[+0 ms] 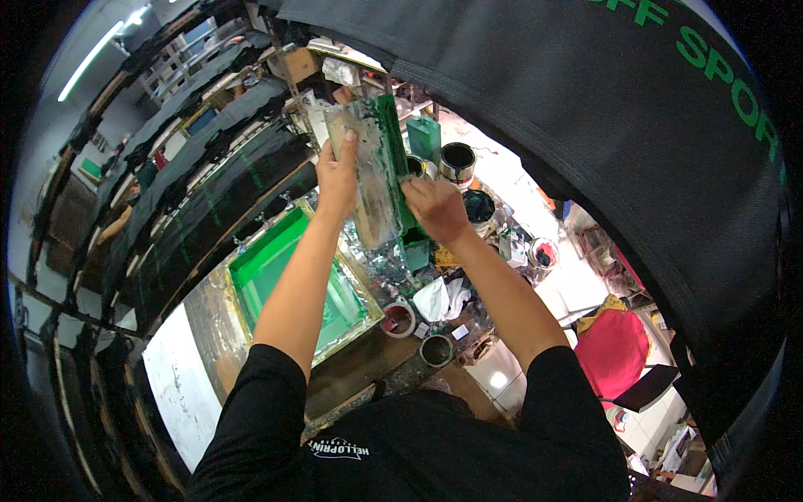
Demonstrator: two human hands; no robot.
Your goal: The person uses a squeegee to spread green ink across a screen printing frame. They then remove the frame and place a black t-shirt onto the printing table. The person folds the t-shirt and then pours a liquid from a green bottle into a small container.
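Observation:
My left hand grips a wide wooden squeegee, its thumb lying along the pale wood. The squeegee is held up on a slant, and dark green ink coats its right side. Against that inked edge my right hand is closed; whatever its fingers hold is hidden. Below and left of the squeegee lies a screen printing frame with bright green ink over its mesh. My left forearm covers part of it.
Behind my right hand stand a green jerrycan, an ink can and a dark tub. A white rag and a tape roll lie nearer. A pink stool is at right. Black fabric arches overhead.

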